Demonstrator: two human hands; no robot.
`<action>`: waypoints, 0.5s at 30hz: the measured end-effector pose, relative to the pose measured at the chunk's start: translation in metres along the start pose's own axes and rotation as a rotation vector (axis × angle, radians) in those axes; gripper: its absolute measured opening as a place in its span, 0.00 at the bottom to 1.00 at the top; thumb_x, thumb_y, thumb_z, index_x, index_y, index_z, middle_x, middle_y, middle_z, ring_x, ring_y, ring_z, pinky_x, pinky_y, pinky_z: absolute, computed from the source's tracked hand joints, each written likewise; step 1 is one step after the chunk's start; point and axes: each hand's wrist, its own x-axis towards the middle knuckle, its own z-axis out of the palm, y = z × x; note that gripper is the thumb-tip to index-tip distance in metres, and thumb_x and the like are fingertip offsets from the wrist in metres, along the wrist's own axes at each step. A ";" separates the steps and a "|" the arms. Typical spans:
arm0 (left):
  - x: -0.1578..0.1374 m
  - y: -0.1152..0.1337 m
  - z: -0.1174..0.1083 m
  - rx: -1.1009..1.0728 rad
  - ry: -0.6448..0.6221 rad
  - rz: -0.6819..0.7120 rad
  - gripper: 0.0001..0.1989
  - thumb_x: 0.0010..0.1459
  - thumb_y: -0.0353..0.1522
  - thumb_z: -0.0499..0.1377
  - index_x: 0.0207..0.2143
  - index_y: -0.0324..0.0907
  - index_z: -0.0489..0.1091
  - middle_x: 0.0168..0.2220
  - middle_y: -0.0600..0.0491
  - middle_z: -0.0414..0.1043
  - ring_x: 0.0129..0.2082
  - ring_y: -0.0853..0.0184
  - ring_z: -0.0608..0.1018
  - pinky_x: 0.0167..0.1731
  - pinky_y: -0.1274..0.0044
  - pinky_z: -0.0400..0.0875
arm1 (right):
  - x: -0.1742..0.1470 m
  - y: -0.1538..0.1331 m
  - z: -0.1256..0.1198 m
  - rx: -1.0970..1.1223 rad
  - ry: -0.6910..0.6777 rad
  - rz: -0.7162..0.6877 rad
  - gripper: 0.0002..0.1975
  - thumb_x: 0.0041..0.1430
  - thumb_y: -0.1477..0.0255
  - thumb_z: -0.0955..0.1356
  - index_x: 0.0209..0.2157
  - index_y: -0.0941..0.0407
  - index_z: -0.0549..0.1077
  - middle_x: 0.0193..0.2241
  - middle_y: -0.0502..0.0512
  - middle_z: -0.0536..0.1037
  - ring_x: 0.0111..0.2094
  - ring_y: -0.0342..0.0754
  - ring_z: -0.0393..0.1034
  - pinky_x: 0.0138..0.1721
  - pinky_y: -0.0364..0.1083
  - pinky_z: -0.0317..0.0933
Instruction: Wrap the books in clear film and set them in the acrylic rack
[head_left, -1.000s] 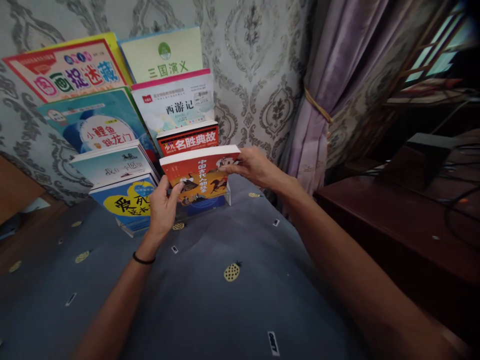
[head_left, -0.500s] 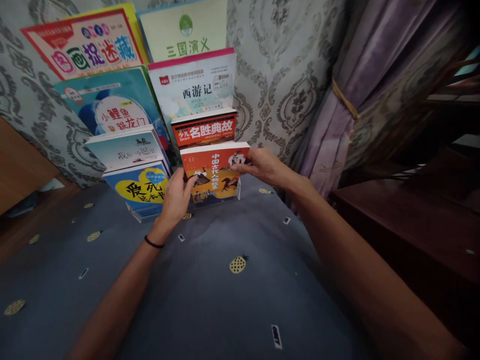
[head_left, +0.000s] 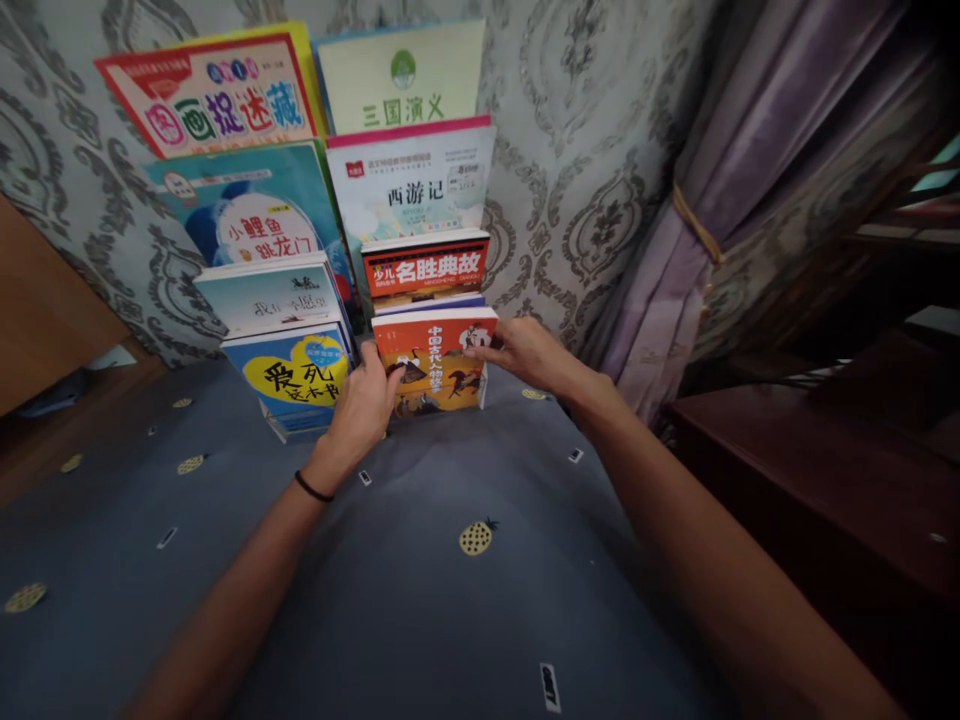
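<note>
An orange paperback book (head_left: 435,360) with white Chinese characters and painted figures stands upright in the front right of a stepped book display. My left hand (head_left: 366,395) grips its left edge, thumb on the front cover. At the right edge, my right hand (head_left: 529,350) pinches the book with the thumb on the cover; its other fingers are mostly hidden behind. Directly behind stand a book with a purple-blue top edge (head_left: 450,303) and a red book (head_left: 427,272). Left of my left hand is a blue book with a yellow heart (head_left: 289,380).
More books rise in tiers behind, among them a white book with a pink top edge (head_left: 412,185) and a teal book (head_left: 247,200). Patterned wallpaper (head_left: 570,130) backs them. A blue pineapple-print cloth (head_left: 420,600) covers the surface. A tied purple curtain (head_left: 720,190) hangs right.
The orange book has moved down against the books behind it, and a purple-blue book edge now shows above it. Both hands keep hold. The camera view has shifted slightly.
</note>
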 end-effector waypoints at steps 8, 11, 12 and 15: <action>-0.001 0.015 -0.012 0.118 -0.146 -0.093 0.13 0.70 0.35 0.53 0.49 0.35 0.56 0.41 0.35 0.78 0.42 0.51 0.83 0.36 0.70 0.74 | -0.002 -0.004 0.001 -0.089 -0.023 0.041 0.11 0.67 0.65 0.66 0.41 0.56 0.77 0.36 0.58 0.83 0.34 0.51 0.75 0.31 0.44 0.57; -0.001 0.017 -0.016 0.101 -0.150 -0.071 0.11 0.70 0.33 0.51 0.49 0.36 0.56 0.43 0.35 0.78 0.44 0.52 0.83 0.37 0.70 0.73 | -0.005 -0.008 -0.004 -0.195 -0.040 0.115 0.13 0.67 0.62 0.66 0.36 0.55 0.77 0.33 0.59 0.82 0.33 0.52 0.75 0.29 0.44 0.54; -0.001 0.017 -0.016 0.090 -0.143 -0.067 0.10 0.70 0.33 0.51 0.49 0.37 0.56 0.44 0.36 0.78 0.44 0.52 0.82 0.37 0.70 0.73 | -0.006 -0.009 -0.006 -0.218 -0.036 0.133 0.14 0.66 0.60 0.66 0.35 0.55 0.76 0.32 0.59 0.82 0.33 0.52 0.75 0.28 0.44 0.53; 0.001 0.016 -0.014 0.054 -0.124 -0.064 0.09 0.71 0.33 0.51 0.49 0.38 0.55 0.44 0.37 0.78 0.45 0.53 0.82 0.37 0.71 0.73 | -0.007 -0.009 -0.011 -0.188 0.007 0.151 0.15 0.66 0.58 0.66 0.37 0.55 0.77 0.32 0.59 0.82 0.33 0.52 0.75 0.29 0.45 0.54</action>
